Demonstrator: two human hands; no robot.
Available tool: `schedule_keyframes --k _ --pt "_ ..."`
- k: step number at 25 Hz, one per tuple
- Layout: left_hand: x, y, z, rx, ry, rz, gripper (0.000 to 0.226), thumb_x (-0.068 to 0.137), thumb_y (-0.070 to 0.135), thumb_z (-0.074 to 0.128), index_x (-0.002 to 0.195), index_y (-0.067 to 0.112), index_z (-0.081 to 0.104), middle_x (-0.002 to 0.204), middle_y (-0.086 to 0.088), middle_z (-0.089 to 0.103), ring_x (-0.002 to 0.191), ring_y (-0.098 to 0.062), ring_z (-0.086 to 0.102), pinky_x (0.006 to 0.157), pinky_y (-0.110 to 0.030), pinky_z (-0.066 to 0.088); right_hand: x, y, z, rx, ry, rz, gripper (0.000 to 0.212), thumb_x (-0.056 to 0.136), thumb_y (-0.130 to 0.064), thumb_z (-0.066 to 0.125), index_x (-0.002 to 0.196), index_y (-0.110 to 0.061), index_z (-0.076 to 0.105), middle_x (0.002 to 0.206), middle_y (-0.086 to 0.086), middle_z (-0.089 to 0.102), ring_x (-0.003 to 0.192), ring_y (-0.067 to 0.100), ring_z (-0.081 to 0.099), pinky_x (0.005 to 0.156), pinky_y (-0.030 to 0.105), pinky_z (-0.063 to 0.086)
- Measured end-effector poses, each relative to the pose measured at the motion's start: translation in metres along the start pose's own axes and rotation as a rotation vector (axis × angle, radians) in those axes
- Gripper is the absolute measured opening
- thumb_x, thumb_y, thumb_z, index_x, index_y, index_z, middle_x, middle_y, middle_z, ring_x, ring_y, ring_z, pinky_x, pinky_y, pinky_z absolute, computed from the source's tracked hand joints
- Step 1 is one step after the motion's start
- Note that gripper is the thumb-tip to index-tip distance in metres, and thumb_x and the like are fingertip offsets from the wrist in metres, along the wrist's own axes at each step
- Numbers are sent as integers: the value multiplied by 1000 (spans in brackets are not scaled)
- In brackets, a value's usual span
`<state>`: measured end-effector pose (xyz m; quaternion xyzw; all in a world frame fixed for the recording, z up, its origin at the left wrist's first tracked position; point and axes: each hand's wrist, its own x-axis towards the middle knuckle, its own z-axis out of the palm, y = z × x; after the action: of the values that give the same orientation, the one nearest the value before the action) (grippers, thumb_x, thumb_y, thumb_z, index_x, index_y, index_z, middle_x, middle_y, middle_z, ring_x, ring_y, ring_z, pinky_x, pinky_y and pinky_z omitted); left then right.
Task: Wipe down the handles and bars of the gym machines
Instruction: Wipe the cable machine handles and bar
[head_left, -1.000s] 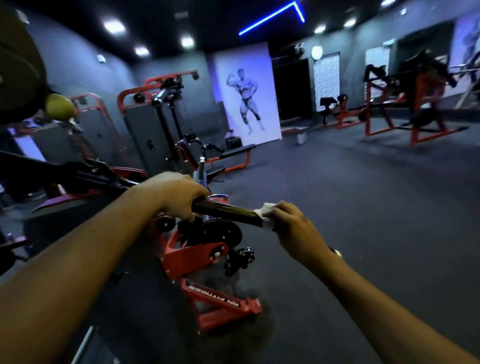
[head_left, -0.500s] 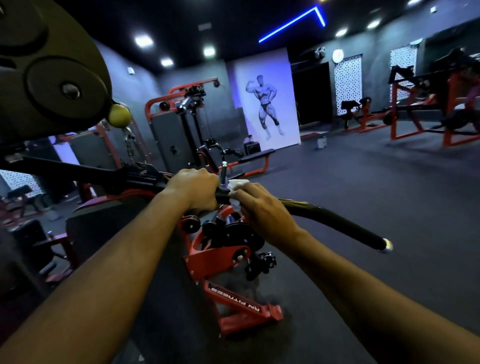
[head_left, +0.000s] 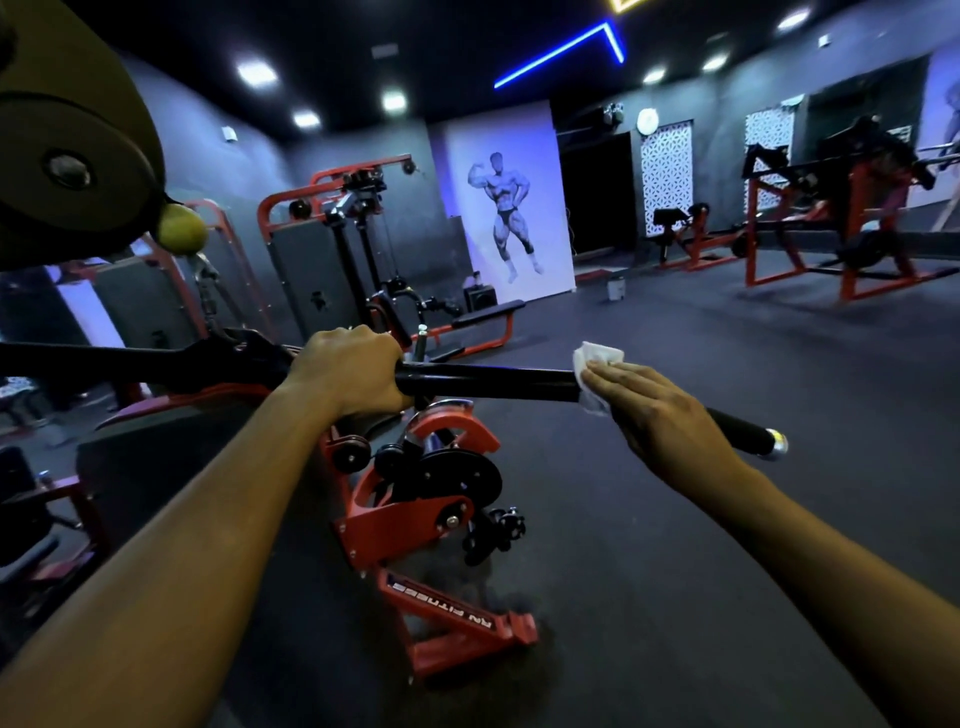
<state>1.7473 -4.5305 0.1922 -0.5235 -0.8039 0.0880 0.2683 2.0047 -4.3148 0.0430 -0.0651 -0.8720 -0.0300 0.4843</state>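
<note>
While my left hand (head_left: 349, 370) stays clamped on the black bar (head_left: 483, 380), my right hand (head_left: 657, 410), fingers flat, has slid the white cloth (head_left: 596, 364) outward from beside it. Below the bar stands a red machine (head_left: 415, 519) on dark floor (head_left: 675, 571).

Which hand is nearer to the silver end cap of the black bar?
The right hand, pressing the white cloth on the bar beside the cap. The left hand grips farther along.

Dim gym lit by ceiling spotlights (head_left: 257, 73) and a blue neon strip (head_left: 558, 52); wide-angle edges bend, close foreground soft.
</note>
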Motion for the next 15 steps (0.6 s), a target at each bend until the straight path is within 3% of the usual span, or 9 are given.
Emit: schedule_keyframes --k 2,6,9,10,13,15 --pt "2 1 -1 4 13 -22 51 72 71 47 86 29 70 75 5 62 74 -24 65 71 -35 50 1 3 -4 -5 11 17 51 89 0 72 138 -4 60 141 12 61 128 31 57 112 35 41" --pt "0 4 -4 -33 9 -16 38 81 67 63 104 37 59 100 8 65 95 -22 65 78 -37 50 28 -5 5 5 19 -41 50 86 2 75 134 -4 64 137 15 63 125 33 60 106 47 50" --pt "13 40 -2 13 64 154 75 77 66 67 140 33 45 131 7 59 119 -22 60 94 -44 50 48 -10 7 0 -26 -137 51 86 -3 75 135 -3 62 136 14 63 124 32 60 106 46 50" --pt "21 54 -1 22 54 171 73 78 65 67 140 33 46 131 6 61 117 -23 61 94 -44 51 52 -9 5 -3 -39 -165 50 86 -4 74 134 -3 62 136 14 63 123 33 59 105 45 49" --pt "38 77 -3 -2 95 97 40 87 60 63 115 33 56 107 2 71 98 -28 70 78 -39 54 53 16 -7 23 -44 -240 48 81 6 75 127 -4 68 130 13 67 118 32 64 102 41 50" --pt "33 85 -1 25 193 37 33 88 58 62 104 30 57 93 0 72 86 -32 70 66 -34 44 38 45 -17 56 -34 -258 45 82 6 76 125 -6 70 128 11 69 115 32 67 97 41 53"
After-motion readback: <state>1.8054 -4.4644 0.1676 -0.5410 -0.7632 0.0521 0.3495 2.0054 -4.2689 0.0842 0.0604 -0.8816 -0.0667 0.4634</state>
